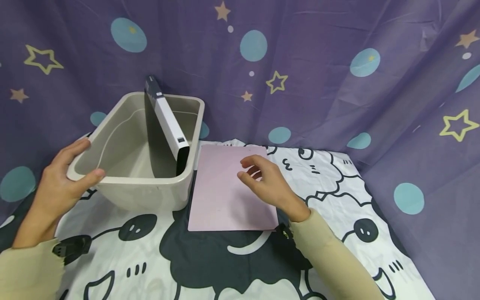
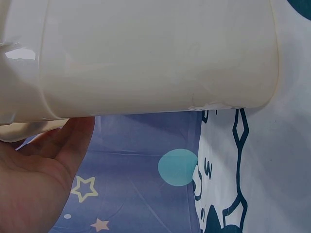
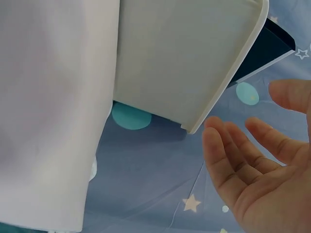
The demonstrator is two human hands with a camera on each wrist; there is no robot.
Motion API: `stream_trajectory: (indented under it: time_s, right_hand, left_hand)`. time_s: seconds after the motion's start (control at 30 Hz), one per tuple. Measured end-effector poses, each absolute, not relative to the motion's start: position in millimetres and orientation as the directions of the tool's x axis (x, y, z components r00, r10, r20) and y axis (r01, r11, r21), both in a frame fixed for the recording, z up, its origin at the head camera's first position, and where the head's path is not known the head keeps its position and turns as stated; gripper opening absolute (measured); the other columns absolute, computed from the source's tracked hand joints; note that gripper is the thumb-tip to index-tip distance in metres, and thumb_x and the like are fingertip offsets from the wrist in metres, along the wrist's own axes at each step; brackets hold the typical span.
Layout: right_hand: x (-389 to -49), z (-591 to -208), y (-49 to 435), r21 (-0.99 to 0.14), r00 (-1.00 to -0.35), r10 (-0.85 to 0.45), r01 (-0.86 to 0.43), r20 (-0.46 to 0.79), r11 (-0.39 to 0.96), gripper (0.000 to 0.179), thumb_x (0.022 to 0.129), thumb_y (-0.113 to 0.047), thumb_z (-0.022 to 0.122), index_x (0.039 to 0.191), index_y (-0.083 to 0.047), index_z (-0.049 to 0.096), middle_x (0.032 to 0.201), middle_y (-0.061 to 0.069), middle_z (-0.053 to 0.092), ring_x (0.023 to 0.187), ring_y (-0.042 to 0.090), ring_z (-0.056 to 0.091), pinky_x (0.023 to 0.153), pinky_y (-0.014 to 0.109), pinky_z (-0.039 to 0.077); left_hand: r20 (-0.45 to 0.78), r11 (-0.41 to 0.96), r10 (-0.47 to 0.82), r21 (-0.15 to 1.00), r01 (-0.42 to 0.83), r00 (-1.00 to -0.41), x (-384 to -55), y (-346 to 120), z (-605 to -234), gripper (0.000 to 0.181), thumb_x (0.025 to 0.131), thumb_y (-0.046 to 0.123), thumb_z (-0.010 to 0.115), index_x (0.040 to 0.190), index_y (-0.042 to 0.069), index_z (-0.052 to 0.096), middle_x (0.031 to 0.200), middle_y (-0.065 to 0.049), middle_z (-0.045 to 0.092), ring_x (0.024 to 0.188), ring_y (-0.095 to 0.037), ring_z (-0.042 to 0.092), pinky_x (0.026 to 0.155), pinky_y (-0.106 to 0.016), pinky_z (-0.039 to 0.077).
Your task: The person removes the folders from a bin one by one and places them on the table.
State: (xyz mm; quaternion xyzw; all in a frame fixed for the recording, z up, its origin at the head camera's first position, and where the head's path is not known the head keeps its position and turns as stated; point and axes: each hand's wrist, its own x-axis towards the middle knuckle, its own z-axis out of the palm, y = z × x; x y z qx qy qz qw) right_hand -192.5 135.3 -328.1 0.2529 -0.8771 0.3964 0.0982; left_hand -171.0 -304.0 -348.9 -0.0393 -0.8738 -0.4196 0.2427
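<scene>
At the left of the head view my left hand (image 1: 60,183) holds the near left corner of a beige plastic bin (image 1: 138,191), thumb over the rim and fingers along the outer side. Inside the bin a flat black-and-white box (image 1: 170,125) leans on its edge, its top end rising above the far rim. My right hand (image 1: 270,183) hovers above a flat pink board (image 1: 221,200), fingers bent loosely with nothing between them. From the right wrist, that hand (image 3: 262,174) shows fingers apart, beside the bin's rim (image 3: 252,43) in view.
The board lies right of the bin on a cloth (image 1: 202,258) printed with black-and-white cartoon faces. Behind stands a purple curtain (image 1: 311,83) with stars and blue dots, close to the bin's back. Another stretch of curtain runs down the right side.
</scene>
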Motion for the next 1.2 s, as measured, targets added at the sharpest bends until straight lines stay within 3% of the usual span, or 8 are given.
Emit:
stream_trajectory:
  time_s: [0.13, 0.27, 0.43, 0.77, 1.2]
  right_hand:
    - [-195, -323, 131, -0.636, -0.835, -0.387, -0.549, 0.391, 0.542, 0.027, 0.090, -0.025, 0.065, 0.113, -0.010, 0.062, 0.105, -0.001, 0.064, 0.088, 0.011, 0.062, 0.077, 0.032, 0.052]
    - [-198, -318, 126, -0.638, -0.822, -0.410, -0.566, 0.395, 0.522, 0.027, 0.090, -0.025, 0.064, 0.112, -0.009, 0.062, 0.105, 0.000, 0.063, 0.088, 0.014, 0.061, 0.078, 0.037, 0.052]
    - [-199, -314, 122, -0.624, -0.818, -0.420, -0.573, 0.393, 0.531, 0.028, 0.090, -0.026, 0.064, 0.113, -0.010, 0.062, 0.105, -0.001, 0.062, 0.089, 0.011, 0.061, 0.078, 0.034, 0.052]
    - [-201, -305, 111, -0.608, -0.795, -0.454, -0.603, 0.402, 0.517, 0.029, 0.090, -0.024, 0.065, 0.114, -0.008, 0.061, 0.106, -0.001, 0.062, 0.089, 0.011, 0.060, 0.078, 0.032, 0.052]
    - [-206, -288, 105, -0.592, -0.772, -0.475, -0.632, 0.423, 0.500, 0.028, 0.091, -0.023, 0.064, 0.113, -0.006, 0.061, 0.106, 0.002, 0.062, 0.088, 0.011, 0.060, 0.078, 0.033, 0.052]
  left_hand:
    - [0.464, 0.648, -0.136, 0.710, 0.275, -0.875, -171, -303, -349, 0.081, 0.079, 0.013, 0.077, 0.149, 0.018, 0.037, 0.154, 0.000, 0.029, 0.134, -0.014, 0.030, 0.101, -0.016, 0.021]
    - [0.469, 0.652, -0.136, 0.705, 0.277, -0.873, -171, -303, -349, 0.081, 0.079, 0.012, 0.077, 0.149, 0.017, 0.036, 0.155, -0.001, 0.029, 0.137, -0.018, 0.028, 0.101, -0.016, 0.019]
    - [0.474, 0.648, -0.134, 0.706, 0.285, -0.870, -171, -303, -349, 0.081, 0.078, 0.012, 0.077, 0.148, 0.016, 0.037, 0.154, -0.003, 0.030, 0.135, -0.012, 0.029, 0.101, -0.015, 0.019]
    - [0.475, 0.650, -0.132, 0.704, 0.285, -0.870, -172, -304, -350, 0.080, 0.079, 0.012, 0.076, 0.149, 0.015, 0.036, 0.155, -0.002, 0.029, 0.138, -0.022, 0.028, 0.101, -0.015, 0.018]
    - [0.474, 0.653, -0.135, 0.703, 0.281, -0.870, -172, -304, -352, 0.080, 0.080, 0.013, 0.076, 0.149, 0.020, 0.036, 0.153, 0.011, 0.028, 0.135, -0.008, 0.027, 0.101, -0.014, 0.019]
